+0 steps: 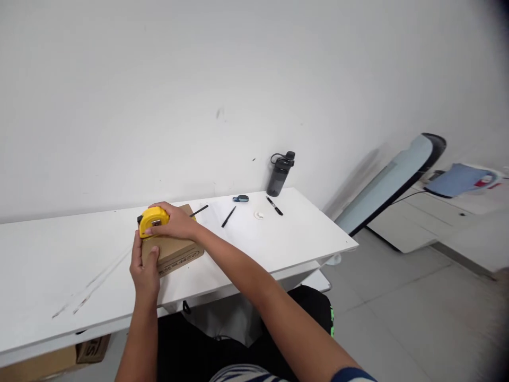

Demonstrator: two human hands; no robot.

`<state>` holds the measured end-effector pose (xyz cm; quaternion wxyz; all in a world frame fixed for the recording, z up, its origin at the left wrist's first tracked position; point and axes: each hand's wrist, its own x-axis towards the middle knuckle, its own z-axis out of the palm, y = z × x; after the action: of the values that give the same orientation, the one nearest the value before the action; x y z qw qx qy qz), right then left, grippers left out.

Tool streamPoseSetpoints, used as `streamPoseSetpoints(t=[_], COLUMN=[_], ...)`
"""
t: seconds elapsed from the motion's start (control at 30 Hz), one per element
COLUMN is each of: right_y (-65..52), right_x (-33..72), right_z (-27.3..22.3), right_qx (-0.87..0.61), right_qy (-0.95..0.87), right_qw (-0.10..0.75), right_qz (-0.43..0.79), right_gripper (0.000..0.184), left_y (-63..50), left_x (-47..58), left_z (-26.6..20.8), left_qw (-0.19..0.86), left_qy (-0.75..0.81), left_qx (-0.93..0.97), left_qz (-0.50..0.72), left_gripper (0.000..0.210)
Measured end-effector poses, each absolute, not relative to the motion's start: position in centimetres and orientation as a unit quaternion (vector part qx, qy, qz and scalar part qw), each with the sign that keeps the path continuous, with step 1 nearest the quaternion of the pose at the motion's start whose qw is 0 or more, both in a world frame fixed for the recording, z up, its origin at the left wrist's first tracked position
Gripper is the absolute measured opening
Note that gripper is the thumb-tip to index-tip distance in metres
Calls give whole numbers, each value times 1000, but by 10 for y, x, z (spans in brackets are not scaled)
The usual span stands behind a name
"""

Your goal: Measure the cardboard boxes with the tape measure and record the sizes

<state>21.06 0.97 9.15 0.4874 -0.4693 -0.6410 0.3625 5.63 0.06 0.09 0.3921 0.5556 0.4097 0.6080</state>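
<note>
A small brown cardboard box [175, 250] with dark printing on its front side rests on the white table [246, 249]. Gripping the box's left end, my left hand [145, 265] has its thumb on the top face. My right hand [175, 220] is closed around a yellow tape measure [153, 218] over the box's top left edge. From behind the right wrist, a thin dark strip [200, 210] sticks out past the box's far right side; what it belongs to is hidden.
Right of the box lie a black pen [228, 217], a small blue-and-black object [240, 198], a white coiled item [259, 215] and a marker [274, 206]. A dark water bottle [279, 175] stands by the wall. A long pale panel [389, 183] leans beyond the table's right end.
</note>
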Motion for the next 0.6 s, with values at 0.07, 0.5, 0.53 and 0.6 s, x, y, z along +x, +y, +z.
streamPoseSetpoints(t=[0.07,0.5,0.53,0.6], right_y=[7,6,6,6], right_x=[210,205,205,204], right_z=[94,96,96,95], right_qx=[-476,-493,-493,-490], right_qy=[-633,-613,-613,-614], right_qw=[491,502,502,503], right_qz=[363,358,359,361], right_gripper=[59,52,52,49], left_y=[0,-3,-2,0], left_x=[56,51,51,52], left_z=[2,7,6,4], left_qw=[397,419,419,416], left_qy=[410,405,404,400], left_qx=[558,578,579,579], left_qz=[602,571,571,576], left_gripper=[67,70,70,70])
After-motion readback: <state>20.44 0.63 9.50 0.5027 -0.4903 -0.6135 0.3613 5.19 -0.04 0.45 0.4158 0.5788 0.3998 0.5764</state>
